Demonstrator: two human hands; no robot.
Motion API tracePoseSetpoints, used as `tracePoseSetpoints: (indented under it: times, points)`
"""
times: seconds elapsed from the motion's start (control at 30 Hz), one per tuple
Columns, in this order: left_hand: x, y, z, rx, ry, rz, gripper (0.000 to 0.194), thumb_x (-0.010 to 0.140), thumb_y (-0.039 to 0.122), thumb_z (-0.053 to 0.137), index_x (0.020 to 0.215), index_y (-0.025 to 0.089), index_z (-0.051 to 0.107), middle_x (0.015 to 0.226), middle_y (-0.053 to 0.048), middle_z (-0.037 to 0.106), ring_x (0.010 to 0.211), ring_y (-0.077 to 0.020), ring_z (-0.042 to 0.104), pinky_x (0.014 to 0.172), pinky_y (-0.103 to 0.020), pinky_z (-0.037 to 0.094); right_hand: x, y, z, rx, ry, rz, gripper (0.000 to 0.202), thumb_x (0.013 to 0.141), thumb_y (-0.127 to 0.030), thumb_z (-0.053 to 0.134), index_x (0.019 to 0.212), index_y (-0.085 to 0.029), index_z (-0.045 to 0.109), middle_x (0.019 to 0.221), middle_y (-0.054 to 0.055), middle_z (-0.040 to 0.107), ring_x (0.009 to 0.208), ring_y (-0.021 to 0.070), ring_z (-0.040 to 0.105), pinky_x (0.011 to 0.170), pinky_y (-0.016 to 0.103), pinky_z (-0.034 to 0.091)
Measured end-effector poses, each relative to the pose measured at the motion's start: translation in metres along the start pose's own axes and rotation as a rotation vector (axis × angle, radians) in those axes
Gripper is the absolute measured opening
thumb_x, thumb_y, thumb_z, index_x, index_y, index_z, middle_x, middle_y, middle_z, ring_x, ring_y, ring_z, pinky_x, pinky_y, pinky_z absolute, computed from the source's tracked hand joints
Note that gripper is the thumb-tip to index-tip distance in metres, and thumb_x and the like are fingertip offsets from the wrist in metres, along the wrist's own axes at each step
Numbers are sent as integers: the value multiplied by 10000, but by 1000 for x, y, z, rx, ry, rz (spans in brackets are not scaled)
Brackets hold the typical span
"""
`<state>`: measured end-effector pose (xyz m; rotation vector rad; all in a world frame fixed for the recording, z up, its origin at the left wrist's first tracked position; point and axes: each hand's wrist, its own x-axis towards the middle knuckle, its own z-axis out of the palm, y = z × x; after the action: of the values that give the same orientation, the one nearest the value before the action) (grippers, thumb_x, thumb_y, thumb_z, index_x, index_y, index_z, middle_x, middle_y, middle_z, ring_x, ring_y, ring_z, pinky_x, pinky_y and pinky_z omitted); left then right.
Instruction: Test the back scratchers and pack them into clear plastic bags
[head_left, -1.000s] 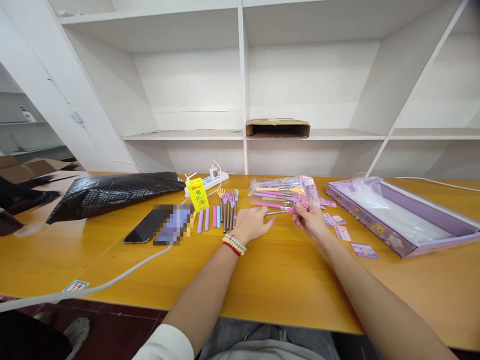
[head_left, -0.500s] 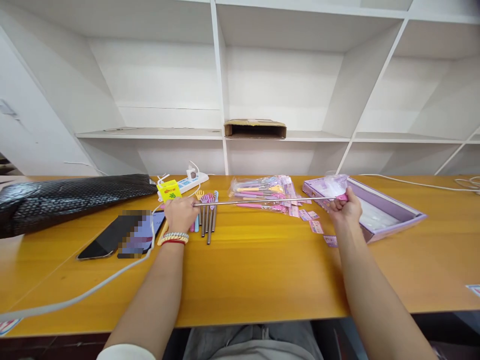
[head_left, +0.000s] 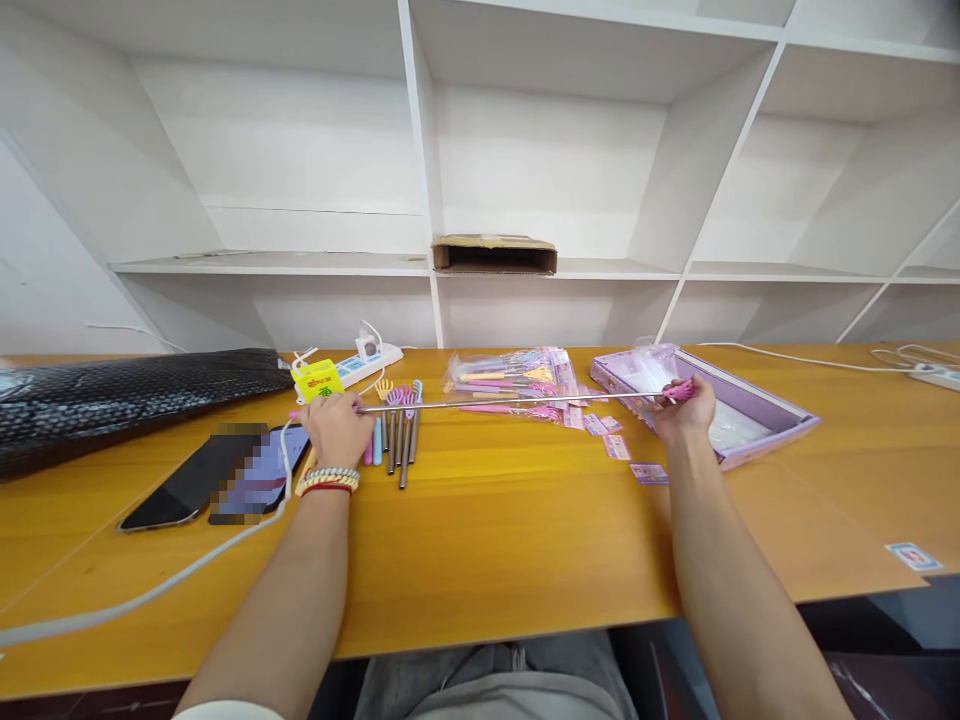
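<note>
An extended telescopic back scratcher (head_left: 495,402) spans level between my two hands above the table. My left hand (head_left: 335,430) is wrapped round its handle end, and a pink tip shows just past the fist. At the other end, my right hand (head_left: 688,410) grips near the pink claw head (head_left: 679,391), whose prongs partly show. Beside my left hand lie several collapsed back scratchers (head_left: 401,430) with yellow, purple and blue claws. Behind the rod, more scratchers lie in clear plastic bags (head_left: 510,375). Small printed cards (head_left: 616,447) are scattered left of my right hand.
A purple open box (head_left: 765,400) with clear plastic inside sits at the right. To the left are two phones (head_left: 191,485), a white cable (head_left: 187,575), a yellow packet (head_left: 316,380), a power strip (head_left: 375,362) and a black wrapped bundle (head_left: 135,405). White shelves (head_left: 555,150) hold a cardboard box (head_left: 495,255).
The view has turned slightly to the right. Both hands keep hold of the back scratcher and are a little farther apart. More of the pink claw shows at my right hand.
</note>
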<state>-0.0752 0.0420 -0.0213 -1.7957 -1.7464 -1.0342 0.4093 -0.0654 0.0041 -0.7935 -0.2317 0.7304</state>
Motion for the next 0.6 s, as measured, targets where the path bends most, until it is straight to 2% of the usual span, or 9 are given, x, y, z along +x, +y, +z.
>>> tracePoseSetpoints:
  times: [0.13, 0.27, 0.4, 0.5, 0.6]
  points:
    - [-1, 8, -5, 22, 103, -13, 47, 663, 222, 495, 644, 187, 520, 741, -94, 548, 868, -276, 443, 841, -414, 278, 2, 4, 2, -102, 171, -41, 122, 746, -305, 417, 706, -200, 370, 532, -68, 405, 390, 80, 410, 350, 195, 346]
    - [1, 13, -11, 43, 137, -53, 195, 741, 330, 480, 613, 186, 506, 726, -101, 541, 870, -281, 444, 841, -419, 279, 3, 7, 2, -145, 205, -70, 92, 714, -265, 449, 766, -195, 417, 674, -28, 518, 501, 109, 528, 424, 245, 440]
    - [2, 11, -11, 18, 76, -21, 88, 697, 186, 476, 611, 185, 496, 669, -74, 549, 818, -260, 475, 840, -422, 268, 3, 6, 1, -142, 238, -48, 91, 732, -241, 393, 805, -195, 423, 785, 16, 557, 607, 163, 602, 481, 318, 481]
    - [2, 11, -11, 12, 51, -1, 97, 659, 122, 458, 679, 180, 534, 700, -72, 580, 824, -255, 490, 837, -416, 268, 2, 3, -1, -3, 196, -26, 94, 738, -212, 347, 801, -196, 414, 855, 21, 559, 719, 176, 628, 597, 369, 510]
    - [2, 15, -14, 25, 20, 7, 151, 659, 129, 448, 741, 173, 568, 732, -77, 601, 839, -254, 506, 841, -400, 275, 1, 2, -5, 174, 49, -18, 111, 767, -260, 307, 734, -192, 389, 906, 22, 562, 843, 192, 624, 690, 392, 509]
